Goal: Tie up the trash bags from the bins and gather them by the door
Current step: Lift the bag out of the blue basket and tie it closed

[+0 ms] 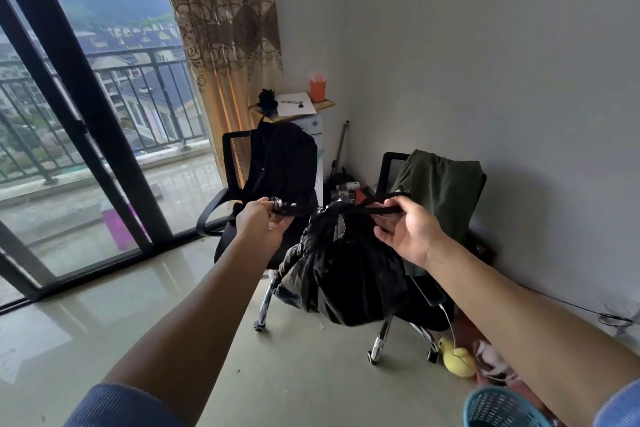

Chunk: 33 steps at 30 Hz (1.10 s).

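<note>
Both hands hold the bag (343, 274) off the floor: left hand (261, 222) and right hand (403, 236) clamp opposite handles, pulled apart, likely to cinch the knot.

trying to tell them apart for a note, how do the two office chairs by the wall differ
The left chair stands nearer the glass door, with a black garment over its back; the right chair sits closer to the wall, draped in an olive-green garment. The left chair's curved armrest shows clearly, while the black trash bag, stretched between the left hand and right hand, hides much of the right chair. Both have dark mesh backs and chrome legs.
</note>
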Motion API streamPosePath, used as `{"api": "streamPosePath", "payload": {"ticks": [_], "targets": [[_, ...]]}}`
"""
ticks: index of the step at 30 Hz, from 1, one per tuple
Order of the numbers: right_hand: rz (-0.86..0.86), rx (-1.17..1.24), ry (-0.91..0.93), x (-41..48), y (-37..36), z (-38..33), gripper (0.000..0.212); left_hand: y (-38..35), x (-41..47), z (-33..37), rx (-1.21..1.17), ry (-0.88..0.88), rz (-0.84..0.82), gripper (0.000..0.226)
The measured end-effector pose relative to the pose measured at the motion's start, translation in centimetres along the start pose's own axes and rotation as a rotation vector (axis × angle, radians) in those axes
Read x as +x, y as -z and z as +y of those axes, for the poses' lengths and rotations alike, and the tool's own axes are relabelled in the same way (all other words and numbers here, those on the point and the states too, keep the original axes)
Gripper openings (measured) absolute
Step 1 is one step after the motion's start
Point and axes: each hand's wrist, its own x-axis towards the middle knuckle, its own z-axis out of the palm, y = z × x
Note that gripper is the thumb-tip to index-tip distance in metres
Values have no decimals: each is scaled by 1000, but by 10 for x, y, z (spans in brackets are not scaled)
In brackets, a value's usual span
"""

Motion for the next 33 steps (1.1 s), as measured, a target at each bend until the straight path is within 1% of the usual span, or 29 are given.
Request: {"api": "streamPosePath", "payload": {"ticks": [1, 2, 3, 5, 6, 7, 8, 9, 11, 13, 15, 17, 18, 19, 20, 21, 22, 23, 24, 26, 28, 30, 31, 33], "targets": [[21, 58, 1, 3, 1, -4, 34, -2, -3, -2, 135, -71, -15, 23], [29, 109, 4, 5, 1, -9, 34, -1, -5, -6, 351, -214, -42, 24], [36, 161, 4, 7, 3, -15, 35, 3, -6, -8, 617, -412, -84, 23], [84, 248, 14, 13, 12, -30, 39, 16, -6, -11, 1173, -867, -213, 9], [128, 280, 26, 15, 18, -38, 40, 23, -4, -12, 1410, -1047, -292, 6], [176, 295, 40, 17, 26, -45, 39, 31, -3, -12, 1602, -1170, -356, 14], [218, 291, 52, 20, 34, -51, 37, 38, -1, -13, 1741, -1229, -417, 24], [250, 269, 56, 23, 41, -55, 35, 43, 0, -13, 1843, -1241, -457, 34], [296, 216, 42, 28, 54, -57, 33, 51, 2, -13, 1982, -1212, -484, 50], [332, 181, 24, 31, 63, -55, 33, 56, 6, -13, 2017, -1158, -462, 53], [377, 158, 23, 31, 69, -53, 32, 57, 5, -16, 2009, -1063, -446, 46], [415, 122, 24, 32, 72, -54, 30, 51, -1, -23, 1977, -894, -453, 33], [413, 70, 20, 31, 72, -55, 29, 45, -5, -27, 1920, -800, -468, 26], [401, -28, 6, 29, 70, -57, 28, 38, -8, -31, 1828, -713, -495, 20], [384, -181, -23, 27, 69, -59, 32, 31, -11, -33, 1717, -641, -529, 17], [368, -376, -62, 25, 69, -62, 43, 25, -15, -35, 1609, -590, -557, 15], [348, -552, -105, 24, 71, -64, 57, 19, -20, -34, 1521, -564, -571, 15], [305, -648, -148, 22, 73, -66, 65, 14, -23, -33, 1460, -554, -576, 15], [233, -643, -200, 20, 75, -66, 69, 11, -27, -32, 1424, -551, -584, 16], [53, -495, -269, 15, 77, -62, 68, 4, -33, -31, 1384, -545, -619, 15], [-61, -380, -300, 11, 77, -49, 54, -2, -38, -30, 1350, -537, -656, 15], [-86, -388, -323, 11, 70, -29, 39, -7, -42, -26, 1327, -524, -675, 15], [-69, -440, -334, 11, 63, -19, 37, -9, -43, -24, 1324, -517, -686, 16], [18, -619, -307, 16, 46, -2, 50, -13, -46, -19, 1340, -500, -714, 15]]}}
